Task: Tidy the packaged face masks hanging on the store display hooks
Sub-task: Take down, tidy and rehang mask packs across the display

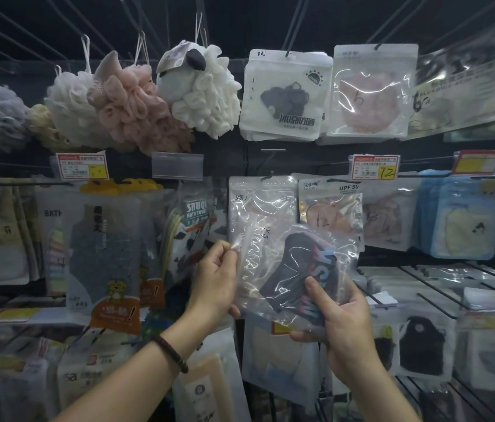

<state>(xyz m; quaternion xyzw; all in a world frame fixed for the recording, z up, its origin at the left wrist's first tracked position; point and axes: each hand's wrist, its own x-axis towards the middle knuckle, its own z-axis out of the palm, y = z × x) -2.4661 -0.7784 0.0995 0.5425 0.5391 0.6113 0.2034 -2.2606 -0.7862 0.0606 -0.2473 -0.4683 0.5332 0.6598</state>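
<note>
A clear plastic packet [273, 263] with a black mask printed in pink and blue letters is tilted in front of the middle row of hooks. My left hand [214, 278] pinches the packet's upper left corner between thumb and fingers. My right hand [340, 321] grips its lower right end, thumb on the front. Behind it hangs another clear packet [258, 199] on a hook, beside a UPF 50 mask packet [331, 205]. Above hang a white packet with a black mask [284, 95] and a clear packet with a pink mask [369, 92].
Bath sponges [130, 99] hang at the upper left, bath towel packets [103, 245] at the middle left. Blue mask packets [465, 214] hang at the right. Black hook rods [429, 284] stick out at the lower right over more mask packets. Price tags [374, 167] sit on the rails.
</note>
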